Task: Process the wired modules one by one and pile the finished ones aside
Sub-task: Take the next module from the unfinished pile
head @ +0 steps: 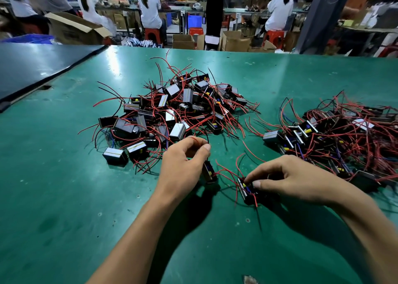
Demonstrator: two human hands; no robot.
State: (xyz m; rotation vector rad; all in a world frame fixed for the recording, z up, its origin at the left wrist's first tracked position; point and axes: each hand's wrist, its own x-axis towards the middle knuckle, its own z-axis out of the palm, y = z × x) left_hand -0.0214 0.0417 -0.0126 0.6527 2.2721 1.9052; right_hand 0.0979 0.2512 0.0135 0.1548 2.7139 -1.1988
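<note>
your left hand pinches one small black boxy module by its wire, right hand grips a second module, probably untangling them

A green bench carries a dark panel at far left. Beyond it stand open cardboard boxes, red stools, a blue crate and seated workers in white.

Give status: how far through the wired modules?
Done: unclear which heap is finished, the centre pile or the right pile; both are large. In hand: left hand pinches the wire of a first module; right hand grips a second module. Left: plenty, judging by either pile.
</note>
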